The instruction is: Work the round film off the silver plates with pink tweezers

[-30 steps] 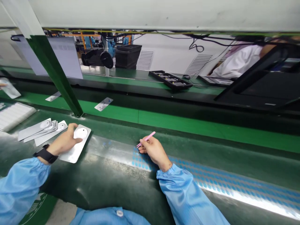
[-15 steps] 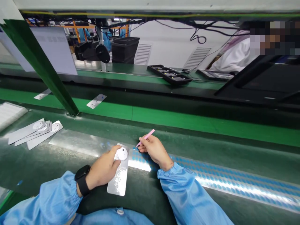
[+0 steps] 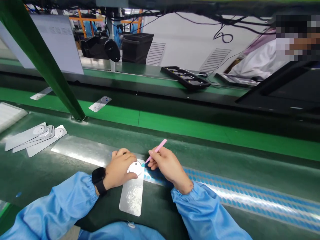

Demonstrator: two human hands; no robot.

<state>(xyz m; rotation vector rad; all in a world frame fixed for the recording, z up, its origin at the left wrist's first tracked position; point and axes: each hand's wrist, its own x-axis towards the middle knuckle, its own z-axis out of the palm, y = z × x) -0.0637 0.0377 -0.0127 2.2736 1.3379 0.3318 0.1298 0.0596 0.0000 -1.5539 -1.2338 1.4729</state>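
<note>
My left hand (image 3: 121, 169) grips the upper end of a shiny silver rectangular plate (image 3: 131, 198), fingers over its top and thumb on its face. A white round part (image 3: 135, 168) with a small dark hole sits near the plate's top. My right hand (image 3: 168, 165) pinches pink tweezers (image 3: 158, 150) slanting down to the left. At their tip is a small blue round sticker (image 3: 143, 165), over the plate's upper right edge; whether it touches the plate I cannot tell. A clear strip with rows of blue stickers (image 3: 245, 191) runs from behind the plate to the right.
Several similar plates (image 3: 37, 141) lie overlapped at the left. Two more plates, one a silver plate (image 3: 100, 104), rest on the green belt (image 3: 170, 125) beyond. A slanting green post (image 3: 57, 80) stands at the left. Across the belt are a black tray (image 3: 186, 78) and a person's white sleeve (image 3: 260, 63).
The tweezers' tip, previously over the sticker strip, is now at the plate's upper right edge with a blue sticker. My left hand and the plate have shifted right; the view has tilted slightly.
</note>
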